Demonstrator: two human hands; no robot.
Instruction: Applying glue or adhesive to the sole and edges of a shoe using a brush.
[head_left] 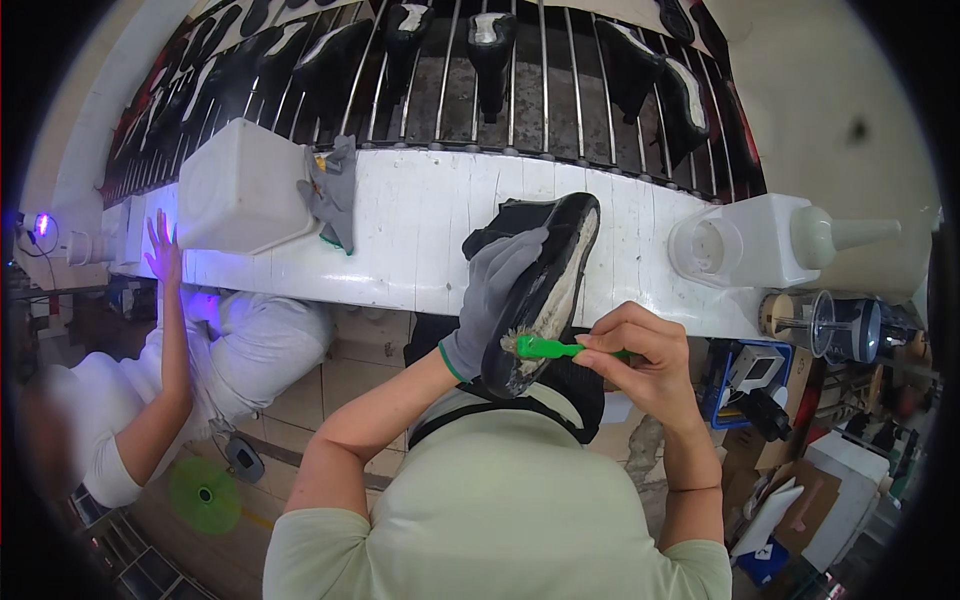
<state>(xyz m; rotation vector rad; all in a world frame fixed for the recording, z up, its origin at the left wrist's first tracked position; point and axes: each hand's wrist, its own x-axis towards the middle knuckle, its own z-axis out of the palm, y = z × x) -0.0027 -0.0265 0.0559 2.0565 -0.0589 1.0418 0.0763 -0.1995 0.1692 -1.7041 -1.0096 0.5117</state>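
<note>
Shoe (533,300): between hands, sole (562,288) seemingly only part-brushed
Left hand (490,298): gloved, curled round shoe
Right hand (642,358): pinching green brush (545,348)

The table (400,250) is long and white, with thin dark lines and small marks on its top. A big white plastic tub (240,190) sits on the left part. A gray glove (338,195) with a green edge is right beside it. On the right part, a round clear cup (706,248) is next to a white jug (762,240). Along the far side, black shoes (490,75) lie on shiny metal bars (544,90), many with pale bottoms up.
</note>
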